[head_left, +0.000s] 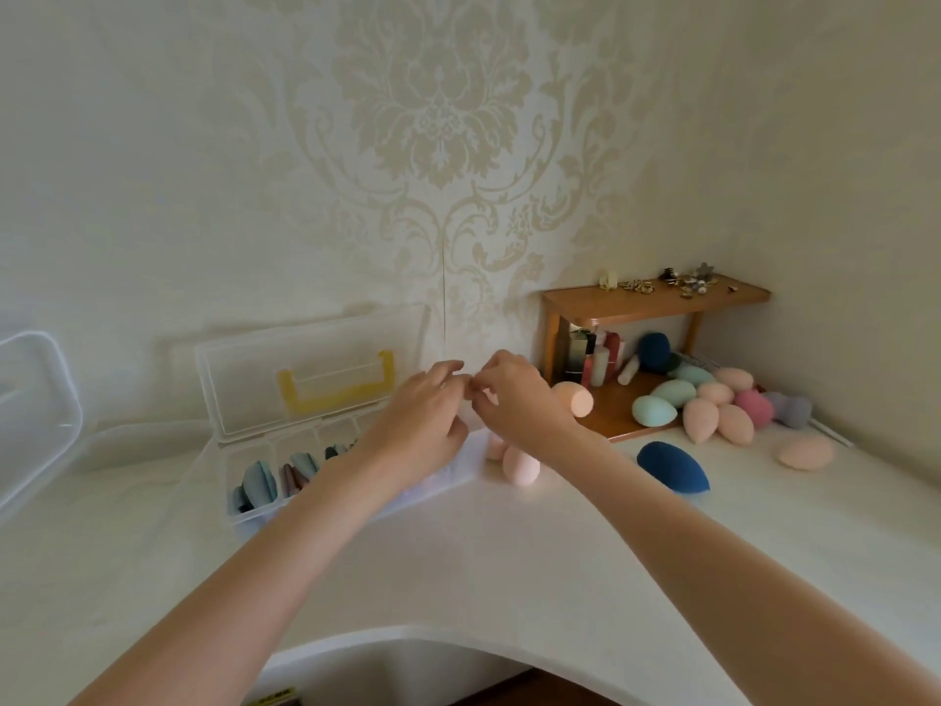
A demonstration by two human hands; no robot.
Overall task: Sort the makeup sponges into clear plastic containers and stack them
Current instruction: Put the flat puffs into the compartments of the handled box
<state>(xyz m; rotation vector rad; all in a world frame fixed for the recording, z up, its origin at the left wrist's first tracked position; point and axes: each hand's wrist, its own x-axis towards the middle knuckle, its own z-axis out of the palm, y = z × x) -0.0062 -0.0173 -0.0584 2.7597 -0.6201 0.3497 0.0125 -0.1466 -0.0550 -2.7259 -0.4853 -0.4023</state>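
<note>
My left hand and my right hand meet fingertip to fingertip above a faint clear plastic container by the wall. Both pinch what looks like its upright clear lid, which is hard to make out. Two peach sponges lie just under my right wrist, at or in that container. To the left, a clear divided box with a yellow handle stands open, with blue and brown wedge sponges in its compartments. A peach sponge shows behind my right hand. A dark blue sponge lies on the white table.
A pile of mint, peach, pink and lilac sponges lies at the right under a small wooden shelf that carries small trinkets. One peach sponge lies apart. Another clear container stands at the far left. The table's front edge curves inward.
</note>
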